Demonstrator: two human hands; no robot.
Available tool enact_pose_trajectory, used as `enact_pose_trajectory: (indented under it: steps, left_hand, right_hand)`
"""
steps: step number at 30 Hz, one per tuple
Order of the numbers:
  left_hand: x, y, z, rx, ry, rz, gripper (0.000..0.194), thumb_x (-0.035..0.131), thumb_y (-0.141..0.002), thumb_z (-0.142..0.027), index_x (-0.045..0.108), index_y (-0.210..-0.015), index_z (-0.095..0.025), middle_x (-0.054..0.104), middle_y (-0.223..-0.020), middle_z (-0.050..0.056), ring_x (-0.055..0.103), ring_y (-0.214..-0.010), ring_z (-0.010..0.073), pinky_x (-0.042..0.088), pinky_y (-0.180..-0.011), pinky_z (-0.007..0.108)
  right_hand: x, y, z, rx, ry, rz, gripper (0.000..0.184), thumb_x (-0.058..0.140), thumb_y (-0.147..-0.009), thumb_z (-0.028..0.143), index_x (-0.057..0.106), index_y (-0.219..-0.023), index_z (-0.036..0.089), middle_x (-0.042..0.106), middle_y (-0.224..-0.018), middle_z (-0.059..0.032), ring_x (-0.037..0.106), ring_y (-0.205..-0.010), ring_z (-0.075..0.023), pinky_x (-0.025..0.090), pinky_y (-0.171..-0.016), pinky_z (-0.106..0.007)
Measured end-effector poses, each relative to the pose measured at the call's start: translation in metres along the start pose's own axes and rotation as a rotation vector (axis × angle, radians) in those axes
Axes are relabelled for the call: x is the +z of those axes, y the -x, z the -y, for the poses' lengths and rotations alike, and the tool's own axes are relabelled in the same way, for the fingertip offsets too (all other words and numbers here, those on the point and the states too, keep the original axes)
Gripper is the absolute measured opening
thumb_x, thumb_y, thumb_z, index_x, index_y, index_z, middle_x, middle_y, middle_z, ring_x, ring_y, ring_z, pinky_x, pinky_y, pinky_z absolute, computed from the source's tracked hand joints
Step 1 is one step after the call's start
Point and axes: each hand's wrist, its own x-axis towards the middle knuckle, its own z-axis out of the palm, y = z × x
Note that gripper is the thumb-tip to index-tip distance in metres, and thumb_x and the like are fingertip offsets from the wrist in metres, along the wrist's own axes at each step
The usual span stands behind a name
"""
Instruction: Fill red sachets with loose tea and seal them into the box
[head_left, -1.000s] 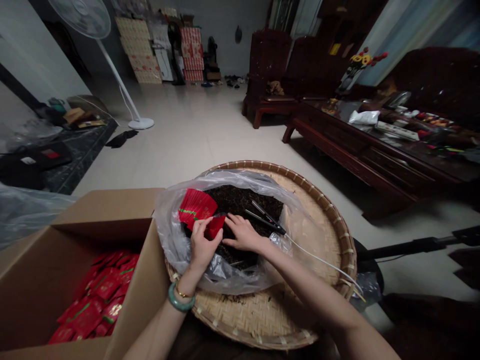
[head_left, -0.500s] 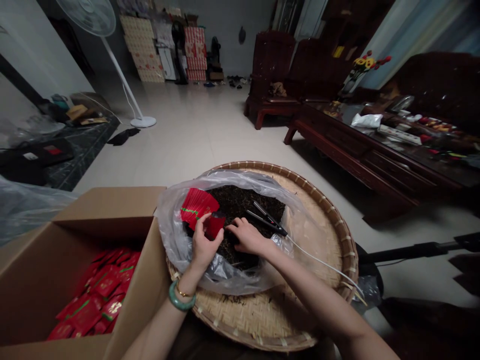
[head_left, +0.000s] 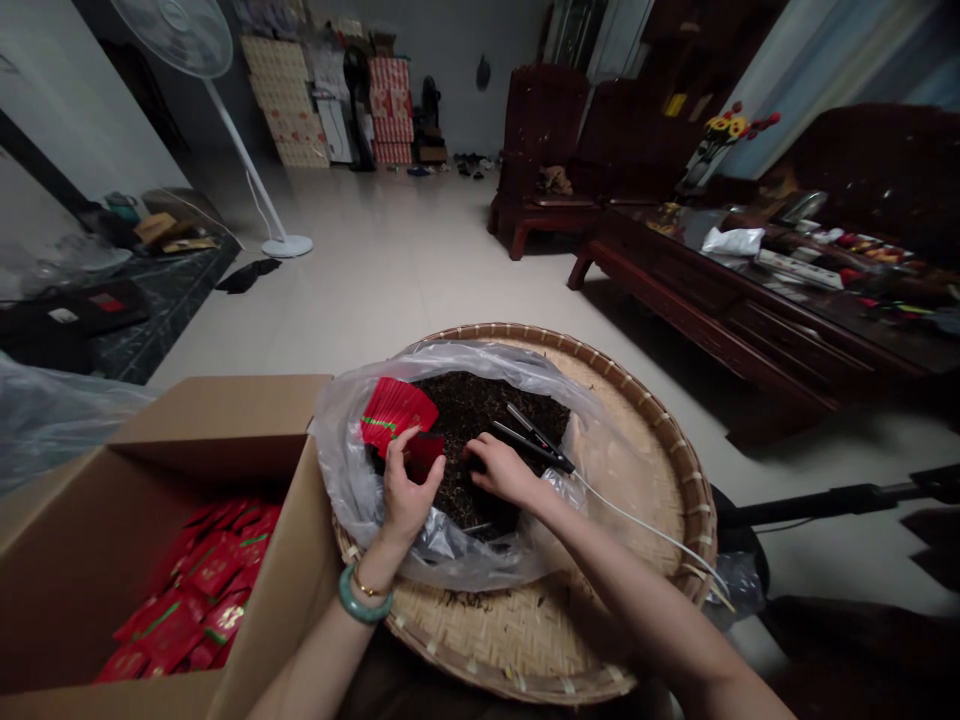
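Observation:
My left hand (head_left: 408, 492) grips a small red packet (head_left: 424, 455) between thumb and fingers, its opening spread upward. Just right of it, my right hand (head_left: 501, 470) is curled with fingertips together, low over dark, dry loose tea leaves (head_left: 480, 400); what the fingertips hold, if anything, is hidden. The leaves lie in a clear plastic bag (head_left: 341, 420) with its rim rolled open. A fanned stack of red packets (head_left: 397, 408) rests on the leaves behind my left hand. A black hand-held heat sealer (head_left: 534, 440) with a white cord lies to the right of them.
Under the bag is a round woven bamboo tray (head_left: 675, 450). At left stands an open cardboard box (head_left: 300, 520) with many filled red packets (head_left: 202, 580). A dark wooden table (head_left: 697, 290) with clutter is at right; a white standing fan (head_left: 251, 170) is at back left.
My right hand has drawn back to the right, away from the packet's mouth. The red packet in my left hand has tilted slightly and its dark opening shows more.

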Motion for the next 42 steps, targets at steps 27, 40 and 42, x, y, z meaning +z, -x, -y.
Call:
enact_pose_trajectory:
  steps: [27, 40, 42]
  left_hand:
    - [-0.024, -0.045, -0.022, -0.275, -0.307, 0.353, 0.025, 0.054, -0.075, -0.035, 0.072, -0.077, -0.017, 0.074, -0.078, 0.005, 0.067, -0.07, 0.0192, 0.049, -0.069, 0.028]
    - [-0.033, -0.055, -0.026, -0.238, -0.415, 0.499, 0.028, 0.051, -0.071, -0.023, 0.074, -0.084, -0.018, 0.071, -0.064, 0.002, 0.064, -0.057, 0.0172, 0.049, -0.061, 0.027]
    - [-0.034, -0.056, -0.027, -0.25, -0.446, 0.499, 0.028, 0.051, -0.072, -0.025, 0.074, -0.087, -0.019, 0.07, -0.061, 0.002, 0.063, -0.055, 0.0173, 0.048, -0.06, 0.027]
  right_hand:
    - [-0.019, 0.007, 0.006, 0.49, -2.107, 0.102, 0.029, 0.034, -0.091, 0.028, 0.05, -0.111, 0.014, 0.068, -0.091, -0.011, 0.067, -0.081, -0.0192, 0.053, -0.069, -0.032]
    - [-0.033, 0.009, 0.013, 0.535, -2.145, 0.052, 0.035, 0.029, -0.092, 0.027, 0.057, -0.101, 0.007, 0.069, -0.089, -0.0148, 0.067, -0.083, -0.021, 0.054, -0.073, -0.035]
    - [-0.036, 0.01, 0.018, 0.536, -2.16, 0.043, 0.036, 0.029, -0.092, 0.026, 0.057, -0.101, 0.005, 0.068, -0.091, -0.0173, 0.067, -0.085, -0.0212, 0.054, -0.073, -0.033]
